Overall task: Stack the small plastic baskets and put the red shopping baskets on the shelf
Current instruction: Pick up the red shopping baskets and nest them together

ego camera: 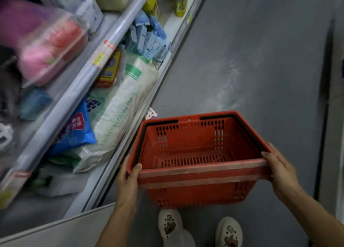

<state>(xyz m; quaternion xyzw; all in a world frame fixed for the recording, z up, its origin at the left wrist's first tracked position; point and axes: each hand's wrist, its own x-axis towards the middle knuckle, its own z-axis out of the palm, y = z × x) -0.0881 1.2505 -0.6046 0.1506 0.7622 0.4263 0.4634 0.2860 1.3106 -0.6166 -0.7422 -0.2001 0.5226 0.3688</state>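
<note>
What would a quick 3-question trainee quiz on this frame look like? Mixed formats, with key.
1. True or false: the red shopping basket already sits on the shelf.
2. Multiple choice: the basket holds A) blue boxes B) nothing visible C) a white bag.
3. Fill in: the left hand and right hand grip the basket by its near ____.

Key: 1 false, it is held above the grey floor beside the shelf; 2 B; 3 corners.
</note>
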